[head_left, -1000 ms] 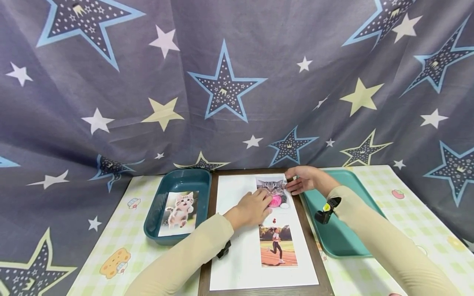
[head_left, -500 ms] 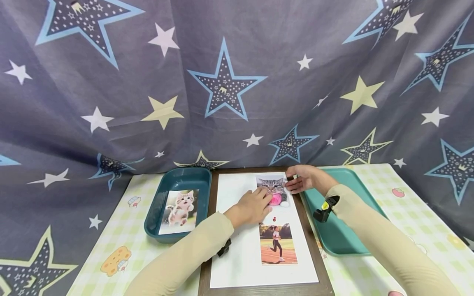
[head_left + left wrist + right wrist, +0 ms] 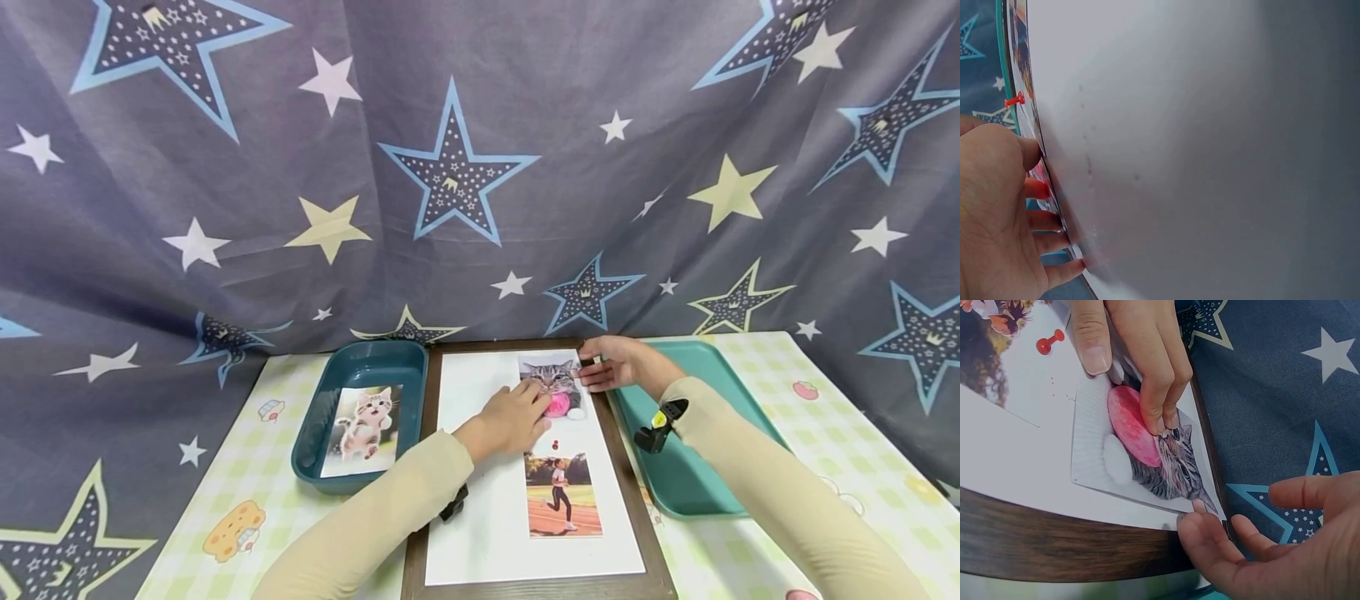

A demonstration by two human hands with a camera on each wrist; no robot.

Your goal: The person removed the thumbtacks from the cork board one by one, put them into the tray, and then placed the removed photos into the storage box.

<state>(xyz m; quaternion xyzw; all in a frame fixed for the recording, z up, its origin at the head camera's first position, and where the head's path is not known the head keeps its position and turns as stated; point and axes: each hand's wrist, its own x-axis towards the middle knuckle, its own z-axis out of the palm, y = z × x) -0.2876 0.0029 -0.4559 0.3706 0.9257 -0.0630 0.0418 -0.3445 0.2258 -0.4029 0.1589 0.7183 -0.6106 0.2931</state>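
A cat photo with a pink ball [image 3: 557, 406] lies at the top right of a white board with a brown wooden frame [image 3: 472, 542]. My left hand [image 3: 510, 421] rests on this photo, its fingertips pressing the middle, as the right wrist view shows. At the photo's upper right corner, my right hand [image 3: 618, 364] touches the edge with a fingertip; its other fingers are loosely bent. A red push pin [image 3: 1050, 341] stands in the board just below the cat photo. Under it lies a photo of a runner [image 3: 564, 496].
Left of the board, a dark teal tray [image 3: 303, 433] holds a kitten photo [image 3: 365, 433]. A green tray [image 3: 705, 475] sits to the right, under my right forearm. A checked tablecloth [image 3: 232, 467] covers the table, and a starry curtain [image 3: 465, 275] hangs behind.
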